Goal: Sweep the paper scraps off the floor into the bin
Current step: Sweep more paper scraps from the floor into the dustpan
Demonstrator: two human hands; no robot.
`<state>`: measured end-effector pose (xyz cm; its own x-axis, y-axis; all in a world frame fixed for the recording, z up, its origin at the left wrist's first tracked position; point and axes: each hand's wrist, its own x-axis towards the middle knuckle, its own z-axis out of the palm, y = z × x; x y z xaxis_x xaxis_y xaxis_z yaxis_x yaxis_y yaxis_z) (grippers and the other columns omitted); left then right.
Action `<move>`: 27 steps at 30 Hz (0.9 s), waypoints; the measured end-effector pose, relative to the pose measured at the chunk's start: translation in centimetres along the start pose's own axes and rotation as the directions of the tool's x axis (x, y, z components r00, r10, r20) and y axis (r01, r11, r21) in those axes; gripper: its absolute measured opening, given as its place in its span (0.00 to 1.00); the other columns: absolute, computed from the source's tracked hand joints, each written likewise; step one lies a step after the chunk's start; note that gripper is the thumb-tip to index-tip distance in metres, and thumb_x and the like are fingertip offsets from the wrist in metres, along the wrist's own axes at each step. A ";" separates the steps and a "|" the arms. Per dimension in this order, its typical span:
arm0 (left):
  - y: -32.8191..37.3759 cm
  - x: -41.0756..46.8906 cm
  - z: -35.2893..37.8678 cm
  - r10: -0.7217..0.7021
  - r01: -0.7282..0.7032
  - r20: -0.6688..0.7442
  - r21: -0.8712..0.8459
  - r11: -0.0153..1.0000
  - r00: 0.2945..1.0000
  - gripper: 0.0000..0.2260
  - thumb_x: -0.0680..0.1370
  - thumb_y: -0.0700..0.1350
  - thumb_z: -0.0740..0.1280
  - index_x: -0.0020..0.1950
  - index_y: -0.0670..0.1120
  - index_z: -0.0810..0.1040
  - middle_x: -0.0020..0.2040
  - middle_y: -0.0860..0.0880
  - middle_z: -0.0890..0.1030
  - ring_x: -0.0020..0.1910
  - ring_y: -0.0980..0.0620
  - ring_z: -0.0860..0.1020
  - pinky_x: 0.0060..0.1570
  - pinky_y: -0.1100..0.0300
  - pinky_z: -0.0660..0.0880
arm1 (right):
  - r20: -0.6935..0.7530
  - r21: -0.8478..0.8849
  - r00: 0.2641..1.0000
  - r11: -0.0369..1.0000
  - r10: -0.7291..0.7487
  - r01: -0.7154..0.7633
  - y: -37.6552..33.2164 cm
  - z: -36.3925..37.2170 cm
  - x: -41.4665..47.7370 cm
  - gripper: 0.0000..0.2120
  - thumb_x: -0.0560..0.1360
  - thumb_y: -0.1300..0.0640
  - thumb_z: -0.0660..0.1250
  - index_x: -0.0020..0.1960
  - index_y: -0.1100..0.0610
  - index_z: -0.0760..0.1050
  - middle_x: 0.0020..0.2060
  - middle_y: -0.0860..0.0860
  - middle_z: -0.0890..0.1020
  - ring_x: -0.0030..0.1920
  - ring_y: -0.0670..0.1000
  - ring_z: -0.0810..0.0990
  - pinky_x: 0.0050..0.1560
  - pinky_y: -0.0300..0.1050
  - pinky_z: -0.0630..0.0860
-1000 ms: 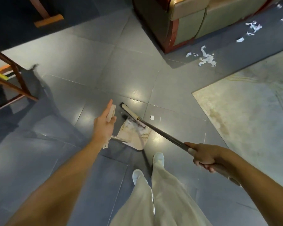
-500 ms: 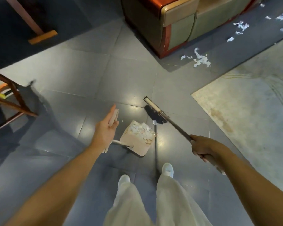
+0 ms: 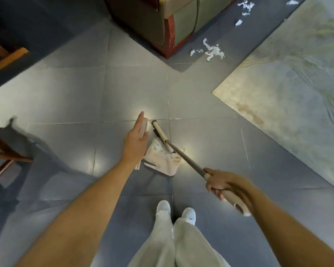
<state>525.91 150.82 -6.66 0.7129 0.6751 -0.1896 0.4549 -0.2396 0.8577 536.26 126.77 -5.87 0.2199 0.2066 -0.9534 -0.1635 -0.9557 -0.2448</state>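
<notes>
Two hands, both occupied: right hand (image 3: 226,185) clenched round the pale end of the broom handle (image 3: 185,158); left hand (image 3: 135,143) holds the upright dustpan handle (image 3: 144,126), forefinger laid straight along it. Next, broom head (image 3: 159,130): half a second ago out on the tiles, now drawn back over the mouth of the dustpan (image 3: 162,162), so that stroke reads as finished. Pan contents: pale, too blurred to itemise. Outstanding paper scraps (image 3: 212,50): one cluster by the sofa (image 3: 172,22) corner, more farther along beside the rug (image 3: 297,83), well apart from the pan. Bin: not in view. Much sweeping likely remains.
</notes>
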 end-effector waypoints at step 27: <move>-11.1 -2.2 -20.7 -0.077 0.070 0.056 0.111 0.991 0.995 0.27 0.80 0.38 0.63 0.75 0.58 0.61 0.59 0.60 0.72 0.45 0.61 0.74 0.50 0.71 0.66 | -0.283 -0.204 0.952 0.977 -0.118 0.060 -11.9 13.3 1.2 0.28 0.76 0.65 0.57 0.75 0.55 0.60 0.43 0.58 0.79 0.39 0.54 0.79 0.40 0.46 0.77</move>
<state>508.27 166.47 -5.89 0.7048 0.6511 -0.2816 0.5603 -0.2674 0.7840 525.69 141.16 -6.41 0.5009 0.2497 -0.8287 0.0492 -0.9641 -0.2608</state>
